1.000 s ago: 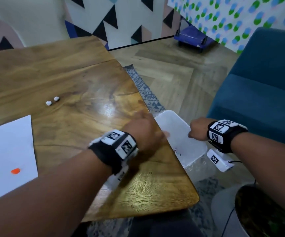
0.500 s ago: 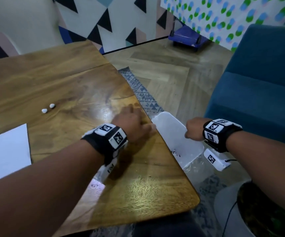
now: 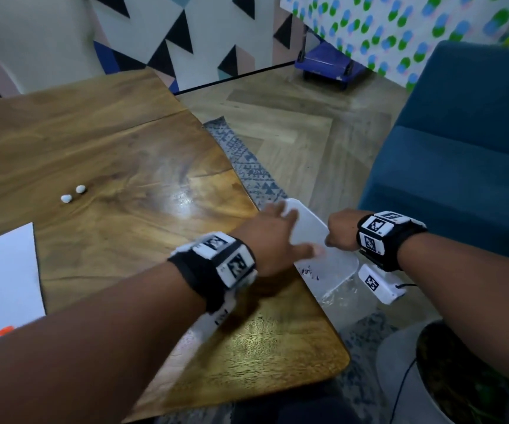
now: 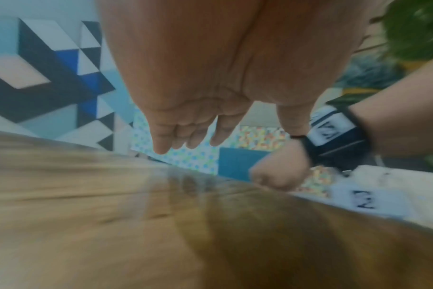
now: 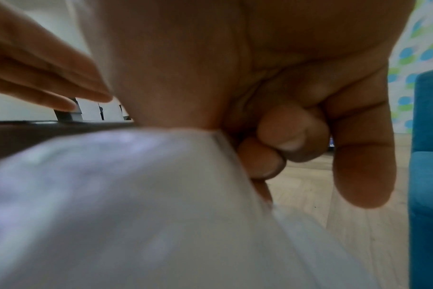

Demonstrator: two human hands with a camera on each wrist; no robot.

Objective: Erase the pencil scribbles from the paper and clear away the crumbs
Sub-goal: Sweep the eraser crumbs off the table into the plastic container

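A clear plastic container (image 3: 332,255) hangs just off the right edge of the wooden table (image 3: 140,194), its rim level with the tabletop. Dark eraser crumbs (image 3: 309,272) lie inside it. My right hand (image 3: 339,232) grips the container's far rim; in the right wrist view the curled fingers (image 5: 279,144) hold the rim of the container (image 5: 136,195). My left hand (image 3: 287,237) lies flat at the table edge with its fingers straight, reaching over the container; its fingers (image 4: 183,135) hold nothing. The white paper (image 3: 2,286) lies at the left with a small orange object (image 3: 5,330) on it.
Two small white bits (image 3: 73,194) lie on the table left of centre. A blue sofa (image 3: 461,163) stands to the right, a potted plant (image 3: 449,384) at the lower right. A patterned rug (image 3: 247,160) and a blue cart (image 3: 329,64) are on the floor.
My left hand has drawn back onto the table and then swept right again, its fingers now over the container. The right hand has kept its grip on the container.
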